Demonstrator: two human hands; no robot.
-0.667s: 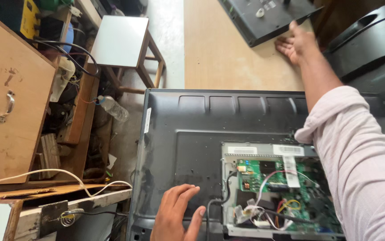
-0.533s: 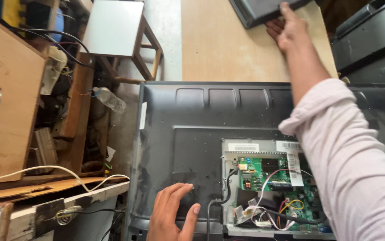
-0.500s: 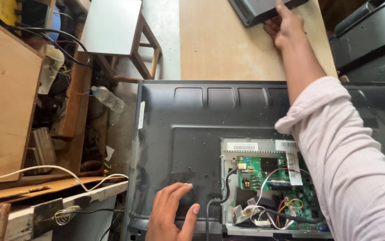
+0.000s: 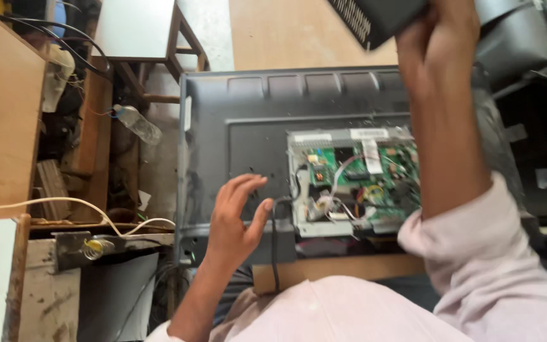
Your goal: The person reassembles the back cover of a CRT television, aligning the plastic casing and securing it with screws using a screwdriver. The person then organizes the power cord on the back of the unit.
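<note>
A flat television [image 4: 248,133] lies face down on the wooden bench [image 4: 286,31], its dark back panel up, so that the open bay at its lower middle shows a green circuit board [image 4: 356,177] with white and coloured wires looped over it. The person's left hand [image 4: 235,218] rests on the panel just left of that bay, fingers spread and curled, gripping nothing; it looks placed to steady the set. A black cable [image 4: 274,244] runs down from the bay beside the thumb, over the set's near edge. The right hand [image 4: 441,35], arm stretched across the board, is closed around the edge of a black vented cover [image 4: 375,16] held tilted above the far rim of the set, clear of the electronics. To the left, off the bench, stand a wooden stool [image 4: 159,38], a lying plastic bottle [image 4: 137,123], a wooden cabinet door [image 4: 1,120] and a white cord [image 4: 64,206].
</note>
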